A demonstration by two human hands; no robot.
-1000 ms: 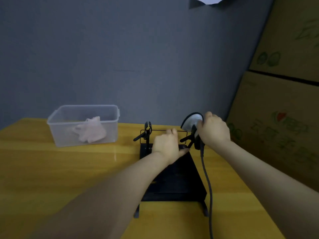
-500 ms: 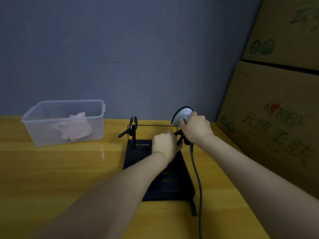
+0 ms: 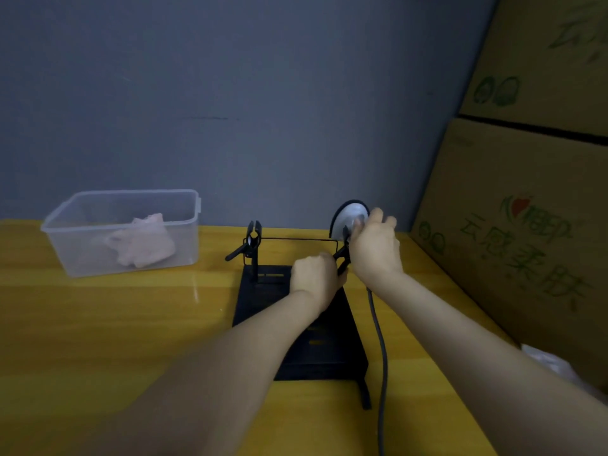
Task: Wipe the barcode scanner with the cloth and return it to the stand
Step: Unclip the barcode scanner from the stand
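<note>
The black-and-white barcode scanner (image 3: 349, 216) sits at the right end of the black stand (image 3: 316, 343), by the right black clamp (image 3: 342, 255). My right hand (image 3: 373, 245) is wrapped around the scanner's body; its dark cable (image 3: 378, 327) trails down toward me. My left hand (image 3: 314, 278) is closed on the right clamp's handles. A pale pink cloth (image 3: 144, 241) lies crumpled inside the clear plastic box (image 3: 75, 245) at the left.
A second black clamp (image 3: 251, 243) stands at the stand's left end, joined by a thin wire bar. Stacked cardboard boxes (image 3: 519, 225) wall in the right side. A grey wall is behind the yellow table (image 3: 115, 324). Crumpled plastic (image 3: 552, 363) lies at the right edge.
My left hand moved right along the bar and closed on the right clamp. The right hand stays on the scanner. The camera turned a little, shifting the scene.
</note>
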